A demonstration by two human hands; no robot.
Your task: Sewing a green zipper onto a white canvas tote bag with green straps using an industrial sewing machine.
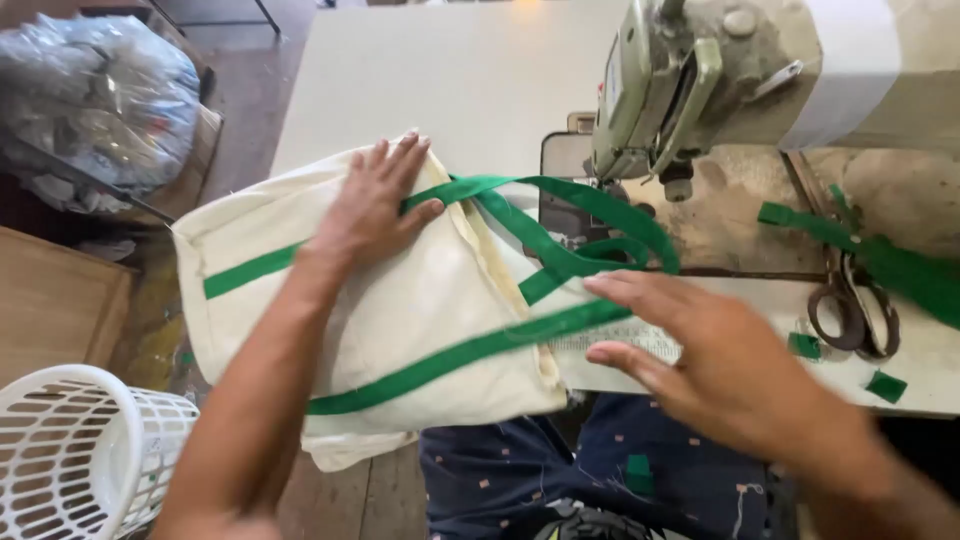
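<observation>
I see a cream tote bag point(400, 310) of matt woven cloth, slightly coarse, with smooth green webbing straps point(560, 240) of faint sheen. The sewing machine point(700, 70) is painted metal, worn and dusty. The scissors point(850, 300) are dull dark metal. The table point(450, 70) is smooth, matt and pale. The basket point(70, 450) is white plastic lattice. The floor point(350, 500) is rough wooden planks.

Around the one sewing machine point(720, 80) I counted one cream cloth bag point(400, 310) with two green straps point(560, 240), one pair of scissors point(850, 310) to its right, three small green scraps point(885, 386), one white basket point(80, 450), and two hands at work.
</observation>
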